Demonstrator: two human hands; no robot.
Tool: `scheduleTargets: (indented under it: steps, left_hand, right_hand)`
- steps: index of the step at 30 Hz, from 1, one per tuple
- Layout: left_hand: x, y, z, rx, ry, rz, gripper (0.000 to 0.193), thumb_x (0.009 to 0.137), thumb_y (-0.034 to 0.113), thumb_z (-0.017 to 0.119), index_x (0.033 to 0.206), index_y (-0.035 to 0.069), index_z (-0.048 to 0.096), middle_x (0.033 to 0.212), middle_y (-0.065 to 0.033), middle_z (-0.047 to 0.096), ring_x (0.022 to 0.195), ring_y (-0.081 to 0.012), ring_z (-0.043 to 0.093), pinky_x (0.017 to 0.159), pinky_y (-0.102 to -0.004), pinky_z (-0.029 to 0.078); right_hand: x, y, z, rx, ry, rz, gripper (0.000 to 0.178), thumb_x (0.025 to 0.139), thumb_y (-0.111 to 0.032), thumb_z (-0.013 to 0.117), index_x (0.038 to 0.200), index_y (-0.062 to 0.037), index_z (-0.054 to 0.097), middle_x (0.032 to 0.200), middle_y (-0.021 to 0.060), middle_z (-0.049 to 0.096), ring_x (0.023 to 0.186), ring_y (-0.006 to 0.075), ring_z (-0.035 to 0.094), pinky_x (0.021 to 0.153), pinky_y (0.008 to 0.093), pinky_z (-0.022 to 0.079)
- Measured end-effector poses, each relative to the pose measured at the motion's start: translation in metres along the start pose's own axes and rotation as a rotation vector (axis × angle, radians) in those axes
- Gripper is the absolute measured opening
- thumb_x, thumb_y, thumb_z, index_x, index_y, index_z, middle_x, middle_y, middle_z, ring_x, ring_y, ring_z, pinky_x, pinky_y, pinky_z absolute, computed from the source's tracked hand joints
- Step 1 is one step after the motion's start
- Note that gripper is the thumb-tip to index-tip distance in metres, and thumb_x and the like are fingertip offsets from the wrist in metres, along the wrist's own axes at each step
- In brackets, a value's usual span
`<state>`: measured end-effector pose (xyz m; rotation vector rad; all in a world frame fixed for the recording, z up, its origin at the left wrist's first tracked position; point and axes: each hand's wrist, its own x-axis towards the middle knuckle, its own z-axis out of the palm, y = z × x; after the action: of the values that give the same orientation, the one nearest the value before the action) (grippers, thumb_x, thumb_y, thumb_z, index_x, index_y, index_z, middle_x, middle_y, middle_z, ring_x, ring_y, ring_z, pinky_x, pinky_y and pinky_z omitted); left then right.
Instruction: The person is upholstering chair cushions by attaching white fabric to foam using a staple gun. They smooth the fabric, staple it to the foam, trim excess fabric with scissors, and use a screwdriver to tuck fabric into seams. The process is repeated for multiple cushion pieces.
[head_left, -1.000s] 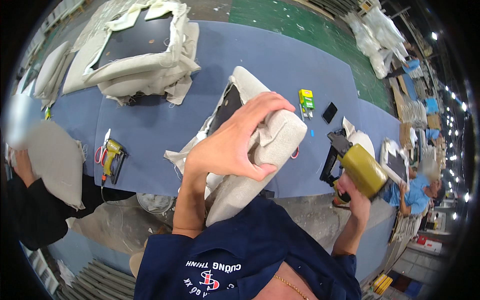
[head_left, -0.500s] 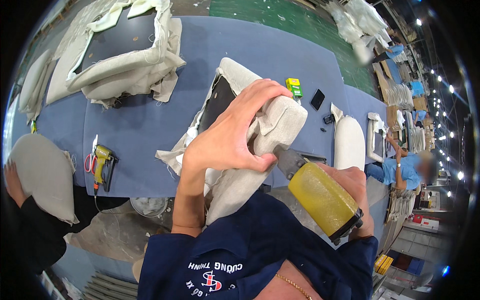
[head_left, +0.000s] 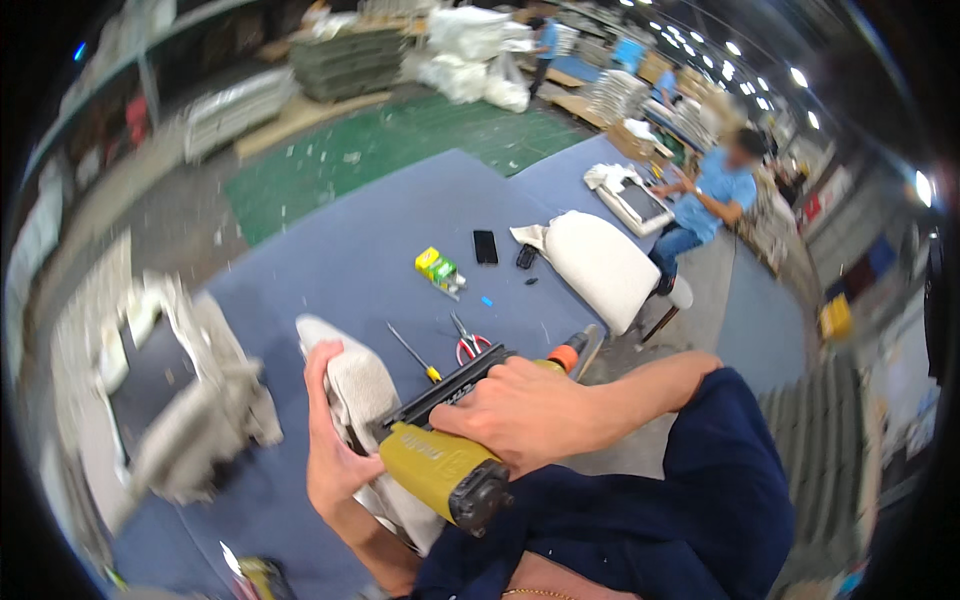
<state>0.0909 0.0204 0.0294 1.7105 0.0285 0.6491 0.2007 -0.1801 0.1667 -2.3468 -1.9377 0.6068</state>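
My right hand (head_left: 525,410) is closed around the handle of a yellow and black staple gun (head_left: 430,465). The gun's nose end sits at the side of a beige fabric-covered cushion (head_left: 365,385); whether it touches the fabric I cannot tell. An orange hose fitting (head_left: 565,357) shows at the handle's end. My left hand (head_left: 335,465) grips the cushion from its left side, fingers over the far part and thumb near the gun. The cushion is tilted up in front of me, and its lower part is partly hidden by the gun and my forearm.
On the blue table (head_left: 330,255) lie a screwdriver (head_left: 415,355), red-handled pliers (head_left: 468,340), a yellow-green box (head_left: 437,268) and a phone (head_left: 485,247). A light cushion (head_left: 605,270) stands at right, a partly covered panel (head_left: 190,400) at left. A co-worker (head_left: 720,190) sits beyond.
My view has swung, bringing the screwdriver and pliers into sight. The staple gun has turned and moved from the cushion's corner along its side. My left hand has shifted its grip.
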Motion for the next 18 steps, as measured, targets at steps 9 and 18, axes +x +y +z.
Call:
scheduleTargets:
  steps: [9, 18]
  left_hand:
    - [-0.021, 0.028, -0.021, 0.150, -0.127, 0.035, 0.110, 0.055, 0.019, 0.091, 0.149, 0.001, 0.036, 0.148, -0.0123, 0.042, 0.131, -0.0239, 0.049, 0.110, -0.0386, 0.041]
    - [-0.124, 0.102, -0.045, 0.783, 0.021, -0.235, 0.119, 0.066, 0.040, 0.091, 0.156, -0.004, 0.026, 0.158, -0.0274, 0.035, 0.146, -0.0427, 0.034, 0.123, -0.0518, 0.026]
  right_hand:
    - [-0.028, 0.042, 0.020, 0.402, 0.247, -0.246, 0.029, 0.078, -0.018, 0.078, 0.099, -0.0033, 0.066, 0.078, 0.0157, 0.069, 0.076, 0.0386, 0.068, 0.064, 0.0451, 0.052]
    - [-0.007, 0.257, 0.209, 0.565, 0.424, 0.084, 0.046, 0.078, -0.018, 0.079, 0.119, -0.0029, 0.065, 0.100, 0.0163, 0.072, 0.093, 0.0336, 0.070, 0.078, 0.0420, 0.055]
